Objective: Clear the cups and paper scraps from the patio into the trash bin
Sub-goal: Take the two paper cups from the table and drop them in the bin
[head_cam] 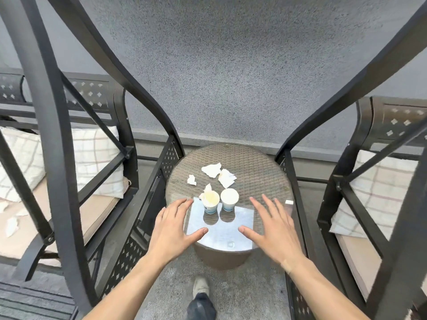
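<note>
Two white paper cups with blue bases stand upright side by side on a round glass-topped wicker table (258,167): the left cup (210,200) looks stained inside, the right cup (229,199) is pale inside. Several torn white paper scraps lie behind them, the largest (211,169) at the back, one (227,178) to its right, a small one (191,180) to the left, and one tucked against the left cup. My left hand (172,229) and my right hand (273,229) hover over the table's near edge, fingers spread, holding nothing, one on each side of the cups.
Black metal swing seats flank the table, each with a checked cushion (97,158) (379,192). More paper scraps (11,225) lie on the left seat. A grey stucco wall stands behind. My shoe (201,286) is on the concrete floor below the table. No trash bin is in view.
</note>
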Tool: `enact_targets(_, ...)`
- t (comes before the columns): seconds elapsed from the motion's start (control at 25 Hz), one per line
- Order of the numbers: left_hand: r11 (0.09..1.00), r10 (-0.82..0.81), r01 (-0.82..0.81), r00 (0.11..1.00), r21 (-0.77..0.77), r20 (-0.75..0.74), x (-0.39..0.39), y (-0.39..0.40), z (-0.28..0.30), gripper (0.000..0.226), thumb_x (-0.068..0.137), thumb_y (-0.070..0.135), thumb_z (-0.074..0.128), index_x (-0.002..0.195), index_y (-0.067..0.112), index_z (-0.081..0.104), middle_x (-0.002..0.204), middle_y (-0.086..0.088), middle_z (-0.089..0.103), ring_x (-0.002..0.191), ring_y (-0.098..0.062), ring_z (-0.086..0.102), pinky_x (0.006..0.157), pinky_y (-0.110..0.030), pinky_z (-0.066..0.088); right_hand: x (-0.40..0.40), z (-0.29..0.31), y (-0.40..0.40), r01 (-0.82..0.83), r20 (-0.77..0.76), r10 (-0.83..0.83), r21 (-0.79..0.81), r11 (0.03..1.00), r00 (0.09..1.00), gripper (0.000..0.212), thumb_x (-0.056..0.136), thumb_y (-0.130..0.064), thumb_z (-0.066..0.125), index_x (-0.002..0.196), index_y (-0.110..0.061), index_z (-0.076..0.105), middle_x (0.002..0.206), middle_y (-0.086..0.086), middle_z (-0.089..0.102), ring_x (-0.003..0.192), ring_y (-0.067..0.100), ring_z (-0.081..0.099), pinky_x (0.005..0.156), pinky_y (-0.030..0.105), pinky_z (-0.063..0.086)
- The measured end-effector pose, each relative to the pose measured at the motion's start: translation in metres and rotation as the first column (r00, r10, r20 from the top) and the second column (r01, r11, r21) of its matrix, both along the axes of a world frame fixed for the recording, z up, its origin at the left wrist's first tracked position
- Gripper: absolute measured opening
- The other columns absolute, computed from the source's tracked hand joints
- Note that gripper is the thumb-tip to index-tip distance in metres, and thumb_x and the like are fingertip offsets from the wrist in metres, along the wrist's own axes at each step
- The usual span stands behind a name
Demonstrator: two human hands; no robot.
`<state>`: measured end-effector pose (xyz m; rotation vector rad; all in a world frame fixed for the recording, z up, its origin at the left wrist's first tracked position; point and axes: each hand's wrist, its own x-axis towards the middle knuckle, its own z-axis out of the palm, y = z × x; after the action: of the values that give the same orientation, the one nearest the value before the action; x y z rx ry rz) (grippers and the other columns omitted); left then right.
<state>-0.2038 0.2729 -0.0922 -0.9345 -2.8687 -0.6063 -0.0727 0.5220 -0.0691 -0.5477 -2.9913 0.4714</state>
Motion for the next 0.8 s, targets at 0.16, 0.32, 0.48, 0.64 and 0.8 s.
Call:
enact_targets(0.16, 0.999, -0.033, 0.033, 0.999, 0.003, 0.039, -0.052, 0.015, -0.012, 0.086, 0.074, 0.079, 0.048, 0.142, 0.028, 0.037, 0.143, 0.007, 0.040, 0.134, -0.013, 0.035, 0.113, -0.039, 0.025, -0.043, -0.003, 0.009, -0.004, 0.009, 0.004, 0.007, 1.000, 1.000, 0.086, 0.072, -0.088, 0.026, 0.145, -0.048, 0.007, 0.158, -0.008, 0.012, 0.146, 0.017, 0.003, 0.114, 0.047, 0.015)
enact_targets(0.32, 0.997, -0.073, 0.076, 0.993, -0.027, 0.094, -0.094, 0.019, -0.026, 0.086, 0.073, 0.079, 0.050, 0.142, 0.031, 0.034, 0.140, 0.008, 0.041, 0.133, -0.013, 0.034, 0.112, -0.037, 0.023, -0.082, -0.013, 0.008, 0.009, 0.059, -0.010, 0.011, 1.000, 0.998, 0.088, 0.070, -0.089, 0.026, 0.145, -0.047, 0.008, 0.157, -0.007, 0.016, 0.145, 0.017, 0.007, 0.114, 0.046, 0.017)
enact_targets(0.48, 0.990, -0.104, 0.117, 0.983, -0.080, 0.151, -0.128, 0.018, -0.045, 0.085, 0.072, 0.079, 0.050, 0.140, 0.030, 0.034, 0.138, 0.007, 0.043, 0.131, -0.014, 0.036, 0.112, -0.038, 0.025, -0.104, -0.036, 0.006, 0.021, 0.133, -0.023, 0.022, 1.000, 0.991, 0.085, 0.074, -0.086, 0.028, 0.146, -0.044, 0.011, 0.156, -0.007, 0.021, 0.144, 0.017, 0.014, 0.113, 0.046, 0.024)
enact_targets(0.64, 0.982, -0.142, 0.167, 0.960, -0.089, 0.241, -0.146, 0.023, -0.063, 0.083, 0.071, 0.074, 0.054, 0.139, 0.031, 0.033, 0.136, 0.007, 0.042, 0.130, -0.015, 0.037, 0.111, -0.040, 0.028, -0.112, -0.054, 0.012, 0.071, 0.200, -0.070, 0.002, 0.997, 0.977, 0.082, 0.077, -0.080, 0.040, 0.146, -0.044, 0.014, 0.154, -0.007, 0.026, 0.141, 0.016, 0.022, 0.111, 0.046, 0.030)
enact_targets(0.8, 0.979, -0.142, 0.178, 0.943, -0.096, 0.301, -0.158, 0.034, -0.078, 0.083, 0.070, 0.071, 0.058, 0.140, 0.033, 0.032, 0.134, 0.007, 0.043, 0.130, -0.017, 0.037, 0.111, -0.040, 0.028, -0.128, -0.064, 0.019, 0.091, 0.230, -0.089, 0.000, 0.996, 0.969, 0.079, 0.078, -0.074, 0.047, 0.145, -0.042, 0.018, 0.152, -0.007, 0.029, 0.138, 0.017, 0.027, 0.105, 0.044, 0.036)
